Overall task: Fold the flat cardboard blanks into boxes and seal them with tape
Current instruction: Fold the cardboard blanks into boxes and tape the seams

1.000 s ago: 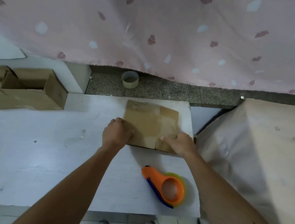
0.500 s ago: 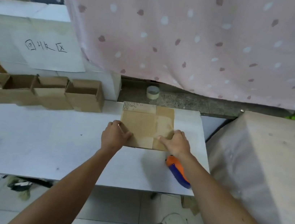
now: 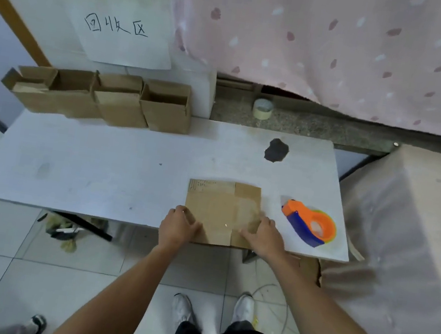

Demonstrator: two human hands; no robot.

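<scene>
A flat brown cardboard blank (image 3: 222, 209) lies at the white table's (image 3: 106, 167) near edge, hanging slightly over it. My left hand (image 3: 178, 227) grips its near left corner with curled fingers. My right hand (image 3: 264, 236) holds its near right corner, fingers on top. An orange and blue tape dispenser (image 3: 308, 226) sits on the table just right of the blank.
Several folded open cardboard boxes (image 3: 104, 96) stand in a row at the table's far left. A tape roll (image 3: 262, 109) sits on the stone ledge behind. A dark patch (image 3: 276, 149) marks the table. A covered block (image 3: 413, 239) stands at the right. Debris (image 3: 63, 229) lies on the floor.
Both hands have pulled the blank back from the table's far side to its near edge. The view has tilted down and backed away, showing floor and my shoes.
</scene>
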